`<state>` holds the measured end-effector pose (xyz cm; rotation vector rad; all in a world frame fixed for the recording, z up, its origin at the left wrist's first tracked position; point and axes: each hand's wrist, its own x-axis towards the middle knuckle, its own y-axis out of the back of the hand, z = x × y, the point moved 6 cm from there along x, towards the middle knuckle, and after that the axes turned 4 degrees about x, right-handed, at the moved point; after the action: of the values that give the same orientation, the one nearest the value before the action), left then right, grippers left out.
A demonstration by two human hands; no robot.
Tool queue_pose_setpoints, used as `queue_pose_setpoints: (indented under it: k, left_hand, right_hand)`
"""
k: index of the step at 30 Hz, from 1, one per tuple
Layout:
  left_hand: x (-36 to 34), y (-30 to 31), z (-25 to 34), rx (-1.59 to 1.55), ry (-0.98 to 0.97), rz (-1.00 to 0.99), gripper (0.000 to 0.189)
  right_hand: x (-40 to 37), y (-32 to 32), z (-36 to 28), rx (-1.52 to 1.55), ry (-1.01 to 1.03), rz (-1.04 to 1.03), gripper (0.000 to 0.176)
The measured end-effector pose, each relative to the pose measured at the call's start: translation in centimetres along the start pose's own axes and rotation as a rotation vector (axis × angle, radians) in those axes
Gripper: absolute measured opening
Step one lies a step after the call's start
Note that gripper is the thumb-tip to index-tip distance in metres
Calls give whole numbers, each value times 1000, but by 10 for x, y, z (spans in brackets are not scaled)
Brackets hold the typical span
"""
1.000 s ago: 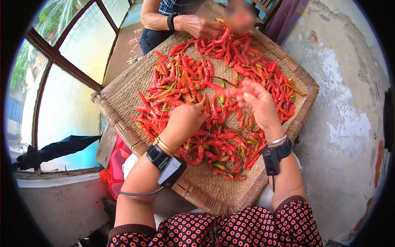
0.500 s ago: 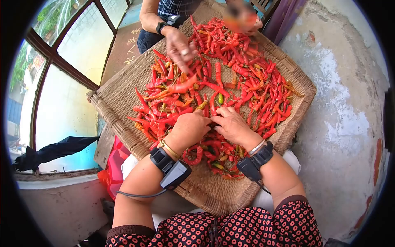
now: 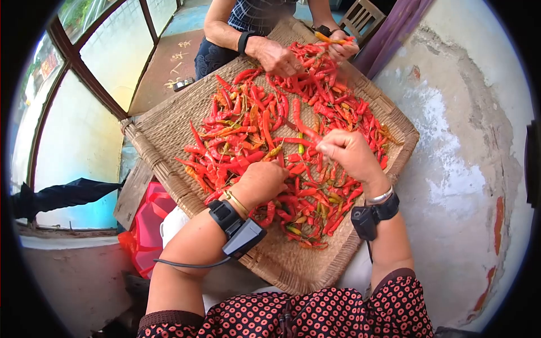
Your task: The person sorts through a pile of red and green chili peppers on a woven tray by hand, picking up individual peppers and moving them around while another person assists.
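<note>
A wide woven tray (image 3: pixel 163 132) holds a spread of red chili peppers (image 3: pixel 225 149), some orange, yellow or green. My right hand (image 3: pixel 352 155) is raised a little over the heap, thumb and fingers pinched on the end of a long red chili pepper (image 3: pixel 305 129) that points away from me. Lower down on the left, my left hand (image 3: pixel 262 181) rests among the chilies with its fingers curled inward. Its fingertips are partly hidden, so what they grip cannot be made out.
Across the tray a co-worker's one hand (image 3: pixel 276 56) reaches into the peppers; the other hand (image 3: pixel 342 48) holds orange-red chilies. A rough wall (image 3: pixel 451 141) stands on the right. Window panes (image 3: pixel 73 152), a dark folded umbrella (image 3: pixel 67 197) and a pink bag (image 3: pixel 151 219) are on the left.
My right hand has moved up and right, away from my left hand, with a red chili pepper now in its fingers. The co-worker's hand has drawn back toward the far heap.
</note>
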<state>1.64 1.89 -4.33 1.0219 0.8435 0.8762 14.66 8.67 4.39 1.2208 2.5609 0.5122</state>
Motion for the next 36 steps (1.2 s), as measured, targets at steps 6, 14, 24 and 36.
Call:
queue_pose_setpoints:
  k: [6, 14, 24, 36]
  left_hand:
    - [-1, 1, 0, -16, 0, 19, 32]
    - [-2, 3, 5, -38, -43, 51, 18]
    - [1, 8, 8, -126, -81, 49, 18]
    - [6, 18, -6, -853, 101, 306, 38]
  right_hand:
    - [31, 9, -6, -569, 439, 294, 33]
    - [27, -49, 44, -835, 439, 239, 30]
    - [39, -16, 86, -462, 44, 122, 20]
    - [18, -39, 59, 517, -177, -174, 10]
